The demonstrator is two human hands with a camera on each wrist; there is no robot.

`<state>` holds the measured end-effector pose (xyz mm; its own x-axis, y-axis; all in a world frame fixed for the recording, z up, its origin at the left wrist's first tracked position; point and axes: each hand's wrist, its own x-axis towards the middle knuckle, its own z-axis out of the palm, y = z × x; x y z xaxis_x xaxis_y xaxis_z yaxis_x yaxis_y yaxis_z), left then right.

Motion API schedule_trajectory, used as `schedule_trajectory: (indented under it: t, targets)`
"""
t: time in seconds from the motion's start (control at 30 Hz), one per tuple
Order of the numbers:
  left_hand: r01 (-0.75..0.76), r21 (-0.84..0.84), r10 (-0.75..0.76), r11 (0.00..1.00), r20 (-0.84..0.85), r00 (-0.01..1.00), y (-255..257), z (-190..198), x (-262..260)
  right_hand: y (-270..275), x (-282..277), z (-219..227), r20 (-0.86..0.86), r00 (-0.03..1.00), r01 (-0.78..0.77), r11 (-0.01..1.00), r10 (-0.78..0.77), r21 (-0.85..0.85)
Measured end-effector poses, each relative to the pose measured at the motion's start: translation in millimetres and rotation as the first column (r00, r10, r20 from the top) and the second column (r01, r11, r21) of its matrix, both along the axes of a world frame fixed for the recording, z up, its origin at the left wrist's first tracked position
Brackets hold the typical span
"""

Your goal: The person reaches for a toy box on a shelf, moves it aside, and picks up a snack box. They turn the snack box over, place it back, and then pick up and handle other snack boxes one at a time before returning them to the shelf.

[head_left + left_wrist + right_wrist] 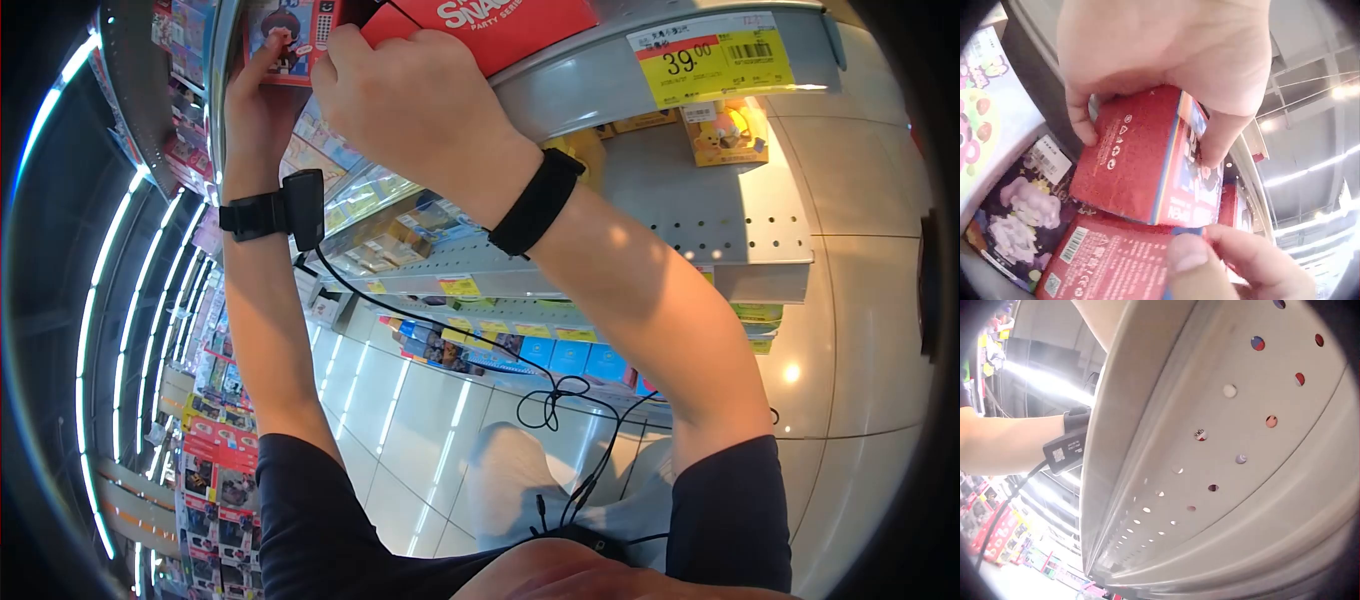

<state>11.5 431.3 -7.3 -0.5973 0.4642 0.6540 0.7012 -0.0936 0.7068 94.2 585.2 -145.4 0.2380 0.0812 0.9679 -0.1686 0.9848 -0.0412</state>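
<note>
My left hand (262, 125) holds a small red box (1122, 165) by its two sides, thumb on one face and fingers on the other. Recycling marks show on its red side, a picture on the adjoining face. Just below it in the left wrist view, my right hand (1254, 262) pinches the corner of a second red box (1110, 259), which bears a barcode and printed text. In the head view, a red box lettered "PARTY SERIES" (510, 25) lies beside the right hand. The right wrist view shows a shelf's underside, with the right hand hidden.
A dark box with purple figures (1032, 209) and a pale box (997, 103) sit beside the red ones. The shelf's front edge carries a 39.00 price tag (700, 60). Below are a yellow box (725, 130) and more stocked shelves. A black cable (430, 320) hangs between the arms.
</note>
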Motion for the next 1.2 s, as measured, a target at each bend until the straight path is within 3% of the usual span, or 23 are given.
schedule_trajectory:
  t: [0.1,0.17,0.37,0.5,0.7,0.77,0.8,0.87,0.9,0.97,1.03,1.1,1.2]
  targets:
    - [0.036,-0.087,-0.038,0.996,-0.020,0.999,3,9,3,-2,-3,-1,-0.007,1.000,-0.003,1.000,0.003,-0.013]
    - [0.133,-0.038,-0.129,0.990,0.099,0.987,9,3,5,-3,-6,-1,-0.076,0.996,0.034,0.998,-0.039,-0.060]
    - [0.125,-0.057,-0.126,0.991,-0.002,0.992,8,-7,-14,-1,-3,-2,-0.049,0.998,0.046,0.999,-0.047,-0.025]
    - [0.144,0.052,-0.144,0.988,-0.016,0.990,14,-10,-12,0,-2,-2,-0.055,0.997,0.049,0.999,-0.049,-0.001]
    - [0.195,0.070,-0.189,0.978,-0.078,0.979,15,-17,-8,4,9,-1,0.072,0.994,0.077,0.994,-0.083,0.081]
    - [0.154,0.021,-0.153,0.988,-0.058,0.987,16,-17,-2,6,16,0,0.004,0.999,-0.047,0.998,0.046,0.052]
    - [0.152,0.041,-0.149,0.988,-0.063,0.987,17,-18,0,6,19,0,0.005,0.999,-0.032,0.997,0.032,0.074]
    - [0.095,0.049,-0.091,0.994,-0.085,0.992,14,-19,6,6,24,-1,0.019,0.972,-0.233,0.971,0.233,0.055]
    - [0.023,0.033,-0.020,0.999,-0.099,0.995,12,-21,8,6,25,-1,0.025,0.976,-0.219,0.973,0.218,0.076]
    - [0.022,0.069,-0.016,0.997,-0.085,0.996,6,-21,8,8,26,-1,0.074,0.957,-0.287,0.954,0.281,0.085]
    - [0.001,0.116,-0.001,0.993,-0.004,1.000,-2,-25,9,10,31,-4,0.113,0.964,-0.253,0.959,0.240,0.125]
    - [0.029,0.129,-0.030,0.991,0.008,1.000,-10,-30,14,11,37,-8,0.154,0.967,-0.226,0.961,0.202,0.158]
    - [-0.045,0.081,0.046,0.996,-0.014,0.999,-22,-38,23,10,51,-9,0.201,0.967,-0.194,0.966,0.159,0.170]
